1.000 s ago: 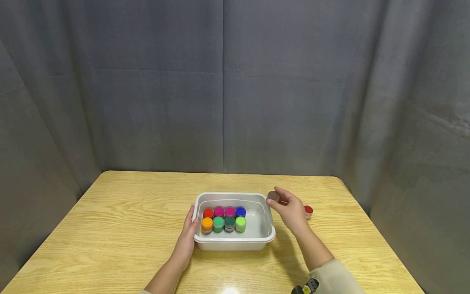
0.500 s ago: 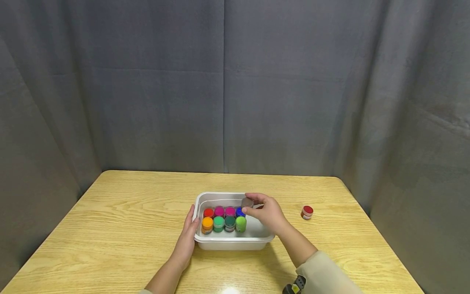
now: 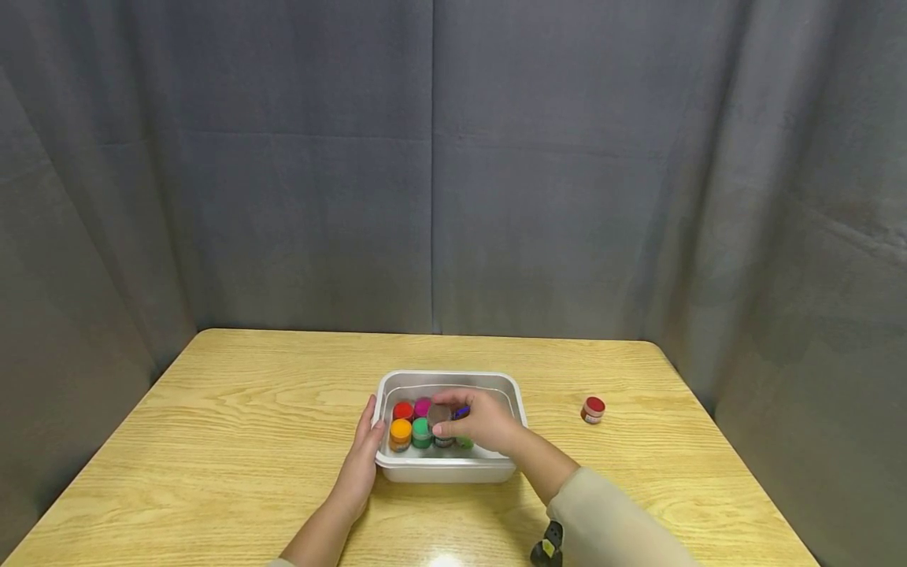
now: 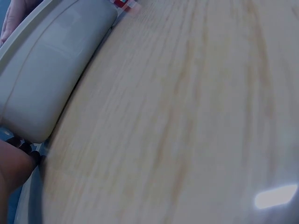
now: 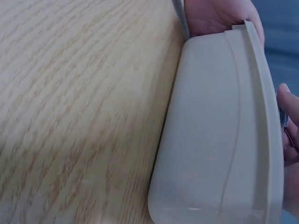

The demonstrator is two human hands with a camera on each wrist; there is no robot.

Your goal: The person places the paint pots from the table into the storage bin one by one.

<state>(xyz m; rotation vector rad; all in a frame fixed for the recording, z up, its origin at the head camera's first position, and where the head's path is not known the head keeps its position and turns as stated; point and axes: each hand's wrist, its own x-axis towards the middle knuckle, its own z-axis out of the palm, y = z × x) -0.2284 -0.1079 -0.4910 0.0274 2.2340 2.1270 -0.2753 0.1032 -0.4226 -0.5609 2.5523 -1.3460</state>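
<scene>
A white plastic tub [image 3: 446,472] stands on the table, with several small paint jars inside. My left hand [image 3: 357,468] holds its left end, thumb at the rim and fingers along the outer wall. Over the jars, my right hand [image 3: 482,423] pinches a brown-lidded paint jar [image 3: 439,416] between thumb and fingers. Left of it sit the orange jar [image 3: 400,432], green jar [image 3: 421,431], red jar [image 3: 403,410] and magenta jar [image 3: 422,406]. Blue and lime jars are partly covered by the right hand. Both wrist views mainly show the tub's outer wall [image 5: 201,130].
One red-lidded jar [image 3: 593,409] stands alone on the wooden table [image 3: 234,441], right of the tub. Grey curtains [image 3: 319,173] hang behind the table and at both sides.
My right hand has carried the brown-lidded jar leftward, from beside the tub's right rim to above the jars in it. My left hand has stayed at the tub's left end.
</scene>
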